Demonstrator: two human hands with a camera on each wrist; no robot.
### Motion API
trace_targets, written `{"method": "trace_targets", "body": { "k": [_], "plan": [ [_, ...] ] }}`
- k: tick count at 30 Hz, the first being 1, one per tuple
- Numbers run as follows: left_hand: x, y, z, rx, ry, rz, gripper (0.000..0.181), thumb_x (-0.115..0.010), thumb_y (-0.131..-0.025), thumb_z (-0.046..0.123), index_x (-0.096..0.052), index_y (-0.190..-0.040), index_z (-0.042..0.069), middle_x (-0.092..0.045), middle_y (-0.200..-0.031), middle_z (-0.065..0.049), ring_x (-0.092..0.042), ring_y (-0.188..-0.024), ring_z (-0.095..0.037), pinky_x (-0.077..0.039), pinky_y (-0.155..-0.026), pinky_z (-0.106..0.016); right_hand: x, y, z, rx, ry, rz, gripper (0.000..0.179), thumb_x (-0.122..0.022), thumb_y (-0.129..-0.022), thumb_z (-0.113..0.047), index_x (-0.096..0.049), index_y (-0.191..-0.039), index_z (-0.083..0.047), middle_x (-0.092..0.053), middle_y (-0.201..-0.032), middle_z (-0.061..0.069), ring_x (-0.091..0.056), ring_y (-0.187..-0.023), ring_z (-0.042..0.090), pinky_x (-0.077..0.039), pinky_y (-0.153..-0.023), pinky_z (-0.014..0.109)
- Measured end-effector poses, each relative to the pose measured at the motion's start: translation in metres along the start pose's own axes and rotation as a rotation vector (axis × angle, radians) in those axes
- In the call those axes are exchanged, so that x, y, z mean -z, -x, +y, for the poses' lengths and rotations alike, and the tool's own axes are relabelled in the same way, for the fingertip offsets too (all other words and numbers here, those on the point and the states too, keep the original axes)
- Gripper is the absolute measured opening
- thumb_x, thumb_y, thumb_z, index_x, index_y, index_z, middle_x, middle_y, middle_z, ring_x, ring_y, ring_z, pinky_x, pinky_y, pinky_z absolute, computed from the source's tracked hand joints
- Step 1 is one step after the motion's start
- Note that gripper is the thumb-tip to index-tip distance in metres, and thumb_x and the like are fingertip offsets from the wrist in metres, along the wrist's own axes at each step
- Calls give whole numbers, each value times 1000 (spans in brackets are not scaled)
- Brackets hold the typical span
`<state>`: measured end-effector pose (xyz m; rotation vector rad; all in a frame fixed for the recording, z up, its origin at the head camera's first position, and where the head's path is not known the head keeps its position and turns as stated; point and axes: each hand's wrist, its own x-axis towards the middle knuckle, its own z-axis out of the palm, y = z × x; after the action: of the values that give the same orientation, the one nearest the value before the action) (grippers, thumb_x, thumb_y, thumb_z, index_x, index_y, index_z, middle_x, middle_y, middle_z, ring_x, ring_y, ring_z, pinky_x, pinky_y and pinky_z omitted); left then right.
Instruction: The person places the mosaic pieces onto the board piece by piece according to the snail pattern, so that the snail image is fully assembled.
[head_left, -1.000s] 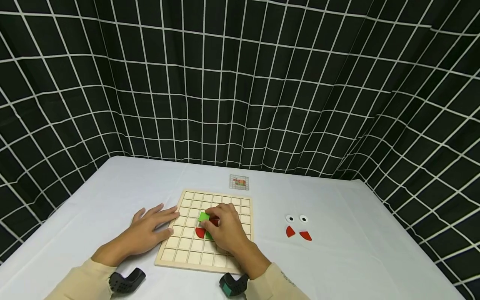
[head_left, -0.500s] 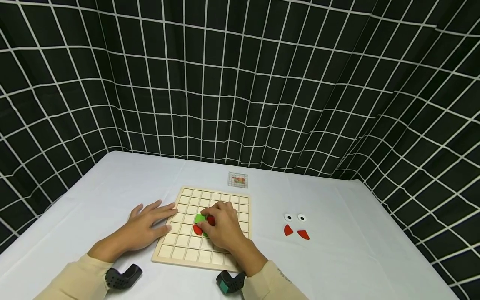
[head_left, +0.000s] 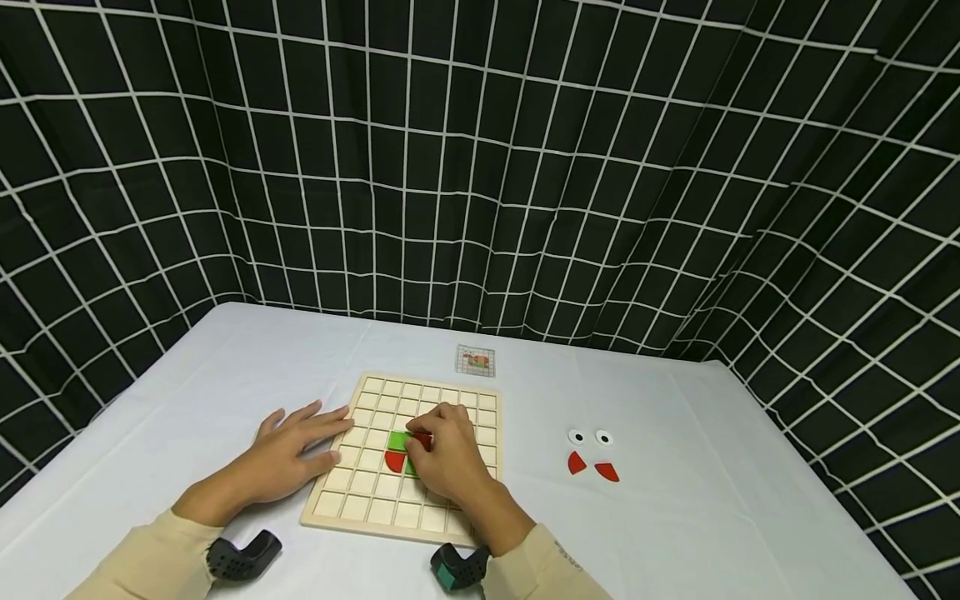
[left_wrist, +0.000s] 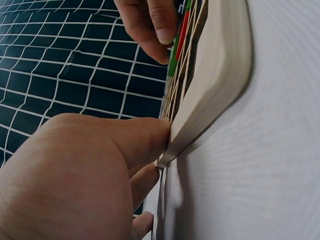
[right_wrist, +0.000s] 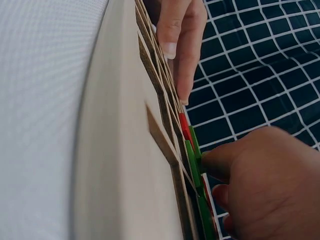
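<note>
A wooden grid board (head_left: pixel 371 506) lies on the table. My left hand (head_left: pixel 279 458) spreads its fingers at the board's left edge, thumb and fingertips touching it. With bent thumb and index finger, my right hand (head_left: pixel 450 454) pinches a green square tile (head_left: pixel 397 441) over a cell near the board's middle. A red quarter-circle tile (head_left: pixel 394 461) lies just below that tile. Another green tile (head_left: pixel 410 467) and a dark red tile (head_left: pixel 423 439) are partly hidden by the right hand. The right wrist view shows the thumb against the raised green square tile (right_wrist: pixel 194 142).
Right of the board lie two white eye discs (head_left: pixel 576 437) with black dots and two red quarter-circle tiles (head_left: pixel 607 472). A small gridded picture card (head_left: pixel 476 361) lies behind the board. A black curtain (head_left: pixel 420 167) with white lines surrounds the white table (head_left: pixel 675 500).
The green square tile has gone from slightly tilted to lying squarer over its cell. My right thumb has shifted toward its right edge. The left hand stays at the board's edge.
</note>
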<state>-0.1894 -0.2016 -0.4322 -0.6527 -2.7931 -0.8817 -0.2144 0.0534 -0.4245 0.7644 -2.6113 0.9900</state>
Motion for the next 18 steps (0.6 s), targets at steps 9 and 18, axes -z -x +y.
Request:
{"method": "trace_targets", "body": {
  "k": [9, 18],
  "plan": [
    [-1, 1, 0, 13, -7, -11, 44, -62, -94, 30, -60, -133, 10, -47, -144, -9, -26, -136, -44, -3, -103, -68, -1, 1, 1, -6, 40, 7, 15, -71, -88, -20, -75, -100, -12, -54, -91, -6, -41, -84, 13, -38, -71, 28],
    [-1, 1, 1, 6, -4, -7, 43, -62, -94, 29, -60, -133, 11, -47, -144, -9, -26, -136, -44, -3, -102, -68, -2, 1, 1, -3, 60, 40, 18, -73, -85, -23, -74, -99, -12, -56, -94, -3, -43, -85, 14, -40, -68, 25]
  ]
}}
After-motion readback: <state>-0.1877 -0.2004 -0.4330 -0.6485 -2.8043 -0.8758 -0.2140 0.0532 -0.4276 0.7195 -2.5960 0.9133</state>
